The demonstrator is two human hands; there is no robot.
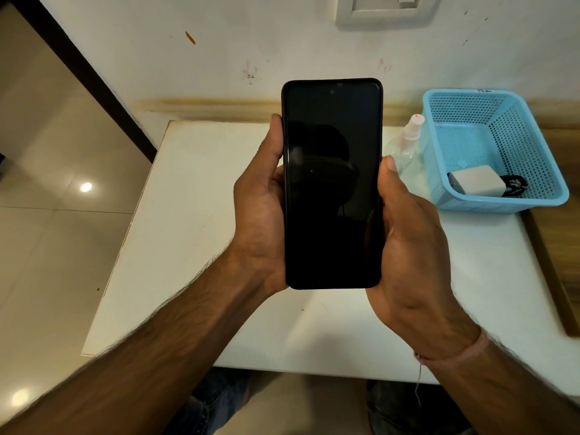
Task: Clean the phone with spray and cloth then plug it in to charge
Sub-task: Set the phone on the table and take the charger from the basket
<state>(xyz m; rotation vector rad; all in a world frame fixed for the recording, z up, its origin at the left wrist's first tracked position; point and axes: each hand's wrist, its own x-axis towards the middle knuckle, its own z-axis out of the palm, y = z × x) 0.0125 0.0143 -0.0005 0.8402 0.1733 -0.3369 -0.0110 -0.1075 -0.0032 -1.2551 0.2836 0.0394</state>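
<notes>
Left hand [260,215] and right hand [408,246] hold the phone [332,183] upright above the white desk [188,246], each grip clamped on a long edge. Behind, it partly hides a clear spray bottle [408,142] just beside a blue basket [549,189] holding a white charger [474,182] and black cable [514,185]. The wall socket [386,7] is cut off above.

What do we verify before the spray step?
1. Phone secure: ok, left hand and right hand grip its edges.
2. Screen off: ok, dark.
3. Bottle at hand: ok, standing on table beside basket.
4. Cloth ready: not ok, none in view.
5. Free hand for bottle: not ok, both hold phone.
6. Charger and cable: ok, in basket.
</notes>
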